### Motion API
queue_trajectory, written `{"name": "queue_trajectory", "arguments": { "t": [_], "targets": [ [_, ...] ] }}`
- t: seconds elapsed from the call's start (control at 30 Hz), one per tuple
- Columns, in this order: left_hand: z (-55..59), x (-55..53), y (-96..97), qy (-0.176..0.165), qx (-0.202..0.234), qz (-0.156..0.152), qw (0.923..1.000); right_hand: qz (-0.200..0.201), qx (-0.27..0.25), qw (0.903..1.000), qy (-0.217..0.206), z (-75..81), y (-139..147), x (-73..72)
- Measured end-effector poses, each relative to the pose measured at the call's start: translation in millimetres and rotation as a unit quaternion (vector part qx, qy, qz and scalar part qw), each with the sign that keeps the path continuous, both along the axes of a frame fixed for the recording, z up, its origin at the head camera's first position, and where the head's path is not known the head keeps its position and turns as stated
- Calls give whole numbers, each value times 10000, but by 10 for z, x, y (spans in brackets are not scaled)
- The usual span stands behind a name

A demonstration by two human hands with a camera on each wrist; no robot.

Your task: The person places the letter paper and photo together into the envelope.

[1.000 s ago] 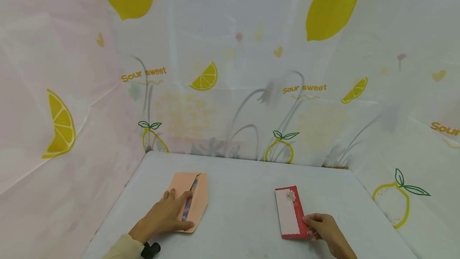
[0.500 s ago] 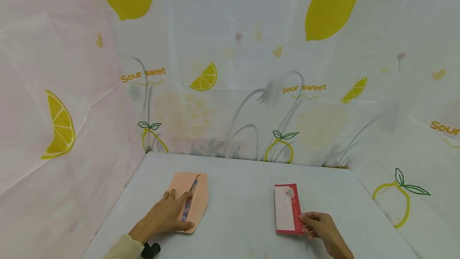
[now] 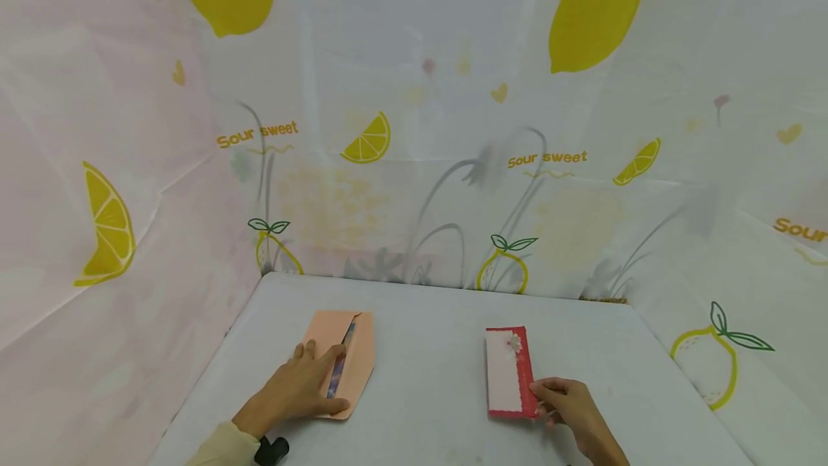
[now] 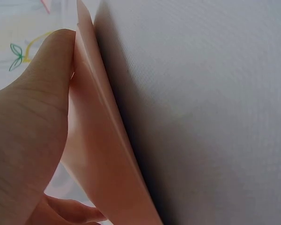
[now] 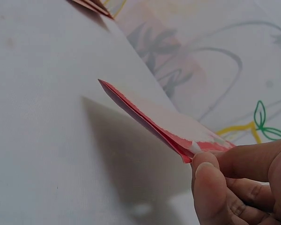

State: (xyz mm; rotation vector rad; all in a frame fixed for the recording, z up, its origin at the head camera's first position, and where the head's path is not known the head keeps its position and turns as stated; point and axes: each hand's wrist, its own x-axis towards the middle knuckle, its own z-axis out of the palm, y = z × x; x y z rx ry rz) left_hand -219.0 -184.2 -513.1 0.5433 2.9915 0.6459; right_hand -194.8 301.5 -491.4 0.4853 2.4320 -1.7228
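Note:
On the left of the table lies a peach envelope (image 3: 362, 358), a blue-purple printed strip (image 3: 336, 378) showing in its long slit. My left hand (image 3: 291, 388) rests on it with fingers spread; a finger reaches the slit and the thumb lies near the bottom edge. In the left wrist view, the thumb touches the envelope (image 4: 100, 136). My right hand (image 3: 572, 405) pinches the right edge of a folded red and white card (image 3: 503, 372) with a small flower decoration. The right wrist view shows the card (image 5: 164, 115) raised above the table, its shadow below.
A white table (image 3: 427, 351) lies under both hands. Lemon-printed sheets (image 3: 414, 128) stand behind it and at both sides. A black device (image 3: 272, 450) sits at the left wrist, by the pale sleeve (image 3: 226, 444).
My right hand has moved the card slightly left and farther from me, and the card has turned more upright in the head view. My left hand and the envelope have stayed put.

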Motion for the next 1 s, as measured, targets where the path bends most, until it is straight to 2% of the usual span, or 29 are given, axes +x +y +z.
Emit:
{"name": "queue_trajectory", "arguments": {
  "t": [0.37,0.83,1.0],
  "targets": [
    [-15,-7,3,93,-55,-15,9999,-5,-7,10000,56,-4,-87,-57],
    [-4,-8,-2,99,-22,-41,9999,548,-253,9980,178,-5,-141,-89],
    [10,0,0,79,-10,-19,10000,622,-223,9976,197,-25,-200,-106]
  ]
}}
